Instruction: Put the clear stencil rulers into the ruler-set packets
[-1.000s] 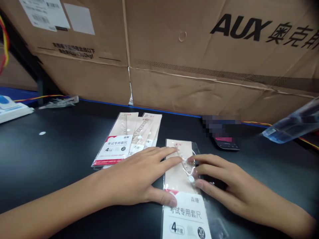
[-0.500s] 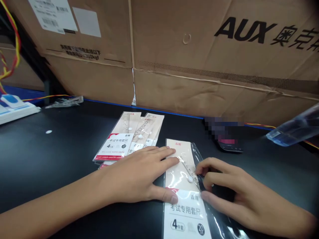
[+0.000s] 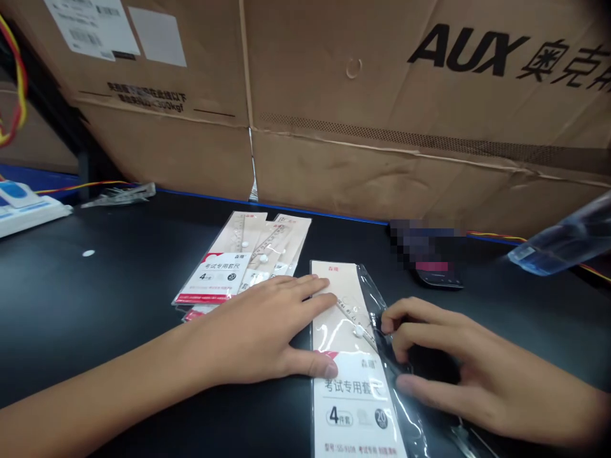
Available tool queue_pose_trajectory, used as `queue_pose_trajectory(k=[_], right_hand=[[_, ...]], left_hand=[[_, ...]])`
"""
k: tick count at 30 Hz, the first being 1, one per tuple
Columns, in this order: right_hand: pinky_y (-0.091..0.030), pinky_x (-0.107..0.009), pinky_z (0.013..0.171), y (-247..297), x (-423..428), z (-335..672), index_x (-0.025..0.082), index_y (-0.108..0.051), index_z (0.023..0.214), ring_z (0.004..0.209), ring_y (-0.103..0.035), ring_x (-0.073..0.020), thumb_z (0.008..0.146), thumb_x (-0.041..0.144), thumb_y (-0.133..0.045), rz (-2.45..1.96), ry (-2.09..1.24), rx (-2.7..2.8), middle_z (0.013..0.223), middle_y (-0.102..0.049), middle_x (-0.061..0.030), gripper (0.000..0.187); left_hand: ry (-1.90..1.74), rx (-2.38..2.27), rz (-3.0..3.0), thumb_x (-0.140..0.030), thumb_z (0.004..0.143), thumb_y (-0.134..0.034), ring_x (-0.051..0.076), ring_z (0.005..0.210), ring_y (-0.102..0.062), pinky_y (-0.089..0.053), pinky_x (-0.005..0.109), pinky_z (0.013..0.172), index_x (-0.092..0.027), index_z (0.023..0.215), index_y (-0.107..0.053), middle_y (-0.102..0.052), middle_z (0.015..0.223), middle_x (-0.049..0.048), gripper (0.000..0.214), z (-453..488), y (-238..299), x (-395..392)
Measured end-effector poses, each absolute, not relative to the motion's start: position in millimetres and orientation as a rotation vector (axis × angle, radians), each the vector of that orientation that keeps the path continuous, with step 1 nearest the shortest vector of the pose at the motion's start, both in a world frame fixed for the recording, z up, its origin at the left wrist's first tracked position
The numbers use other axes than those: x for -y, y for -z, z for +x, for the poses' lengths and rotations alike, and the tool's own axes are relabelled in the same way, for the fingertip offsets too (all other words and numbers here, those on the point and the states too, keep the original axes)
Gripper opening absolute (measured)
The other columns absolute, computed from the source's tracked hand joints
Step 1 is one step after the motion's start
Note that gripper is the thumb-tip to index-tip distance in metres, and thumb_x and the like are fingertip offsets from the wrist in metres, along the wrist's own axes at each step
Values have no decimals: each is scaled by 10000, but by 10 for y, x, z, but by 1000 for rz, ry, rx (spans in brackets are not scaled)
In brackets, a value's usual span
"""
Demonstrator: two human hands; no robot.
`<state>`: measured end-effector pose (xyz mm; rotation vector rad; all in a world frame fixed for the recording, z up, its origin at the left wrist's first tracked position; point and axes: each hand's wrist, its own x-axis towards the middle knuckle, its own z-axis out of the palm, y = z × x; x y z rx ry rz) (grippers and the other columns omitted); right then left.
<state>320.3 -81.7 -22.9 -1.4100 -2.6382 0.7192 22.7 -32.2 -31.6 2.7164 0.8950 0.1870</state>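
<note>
Ruler packet (image 3: 351, 401) lies flat between my hands, its long axis running away from me, left hand (image 3: 281, 331) nearer.
I have that hand's spread fingers on its left edge; my right hand (image 3: 468, 362) curls by the clear film (image 3: 375, 299), though I can't tell whether it pinches. Beyond: more packets (image 3: 222, 267), then a cardboard box (image 3: 315, 83).

we seem to be in a workshop or storeroom: black worktable (image 3: 128, 261), big printed carton (image 3: 315, 83), power strip (image 3: 35, 215), twisted wires (image 3: 21, 86).
</note>
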Motion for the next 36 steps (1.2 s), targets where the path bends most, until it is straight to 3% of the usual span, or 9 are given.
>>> queue_pose_trajectory(k=[2, 6, 10, 17, 21, 24, 30, 33, 36], right_hand=[[-541, -362, 1009, 252, 798, 3286, 319, -637, 1094, 1281, -562, -275, 898, 515, -639, -1480, -662, 2620, 1463, -499, -41, 277], [-543, -425, 1033, 304, 733, 3493, 418, -518, 1379, 1370, -503, -343, 774, 595, -748, -1564, -661, 2598, 1598, -380, -16, 671], [-533, -451, 1046, 323, 691, 3670, 456, -431, 1476, 1386, -479, -382, 687, 612, -809, -1627, -674, 2589, 1603, -388, -9, 889], [-606, -322, 810, 238, 658, 3715, 362, -538, 1422, 936, -691, -243, 783, 555, -745, -1828, -772, 2388, 1174, -685, -63, 699], [-583, -287, 702, 213, 638, 3703, 339, -530, 1408, 801, -669, -198, 784, 572, -728, -1900, -827, 2362, 1021, -686, -39, 695], [-559, -270, 672, 245, 630, 3715, 319, -519, 1396, 774, -660, -187, 831, 540, -690, -1895, -799, 2362, 953, -682, -27, 630], [-546, -290, 600, 279, 581, 3555, 284, -553, 1329, 674, -647, -189, 919, 500, -593, -1762, -597, 2353, 806, -679, -16, 465], [-584, -323, 678, 273, 594, 3473, 269, -660, 1182, 764, -692, -220, 944, 481, -571, -1593, -543, 2393, 901, -726, -50, 331], [-591, -378, 913, 285, 680, 3488, 318, -687, 1183, 1079, -689, -286, 850, 497, -704, -1456, -483, 2515, 1220, -700, -49, 379]], left_hand=[[-189, -900, 2719, -702, 879, -553, 345, 1349, -511, -426, 450, 1082, -261, 1448, -517, -461, 1552, 91, 721, 232, 310, 325], [-129, -945, 2728, -715, 888, -521, 347, 1350, -509, -437, 452, 1071, -241, 1453, -514, -441, 1565, 94, 738, 229, 302, 303], [-80, -996, 2730, -715, 922, -449, 342, 1409, -444, -396, 459, 1115, -234, 1496, -465, -373, 1604, 95, 749, 202, 314, 259], [-59, -989, 2769, -624, 997, -380, 312, 1481, -340, -325, 456, 1179, -205, 1530, -411, -316, 1625, 102, 678, 184, 340, 261], [-118, -966, 2860, -285, 1044, -375, 275, 1501, -304, -327, 444, 1187, -179, 1515, -414, -349, 1615, 99, 484, 185, 397, 272], [-187, -936, 2898, -18, 885, -407, 262, 1481, -345, -344, 431, 1182, -169, 1499, -418, -383, 1599, 102, 633, 174, 457, 257], [-290, -872, 2872, 68, 723, -410, 229, 1435, -417, -376, 382, 1167, -184, 1457, -448, -452, 1555, 87, 777, 180, 488, 237], [-318, -865, 2873, 44, 770, -408, 237, 1397, -457, -394, 383, 1145, -168, 1400, -508, -498, 1515, 96, 672, 213, 442, 254], [-385, -854, 2840, -49, 910, -400, 247, 1315, -529, -424, 392, 1100, -154, 1339, -566, -571, 1433, 110, 471, 248, 376, 287]])
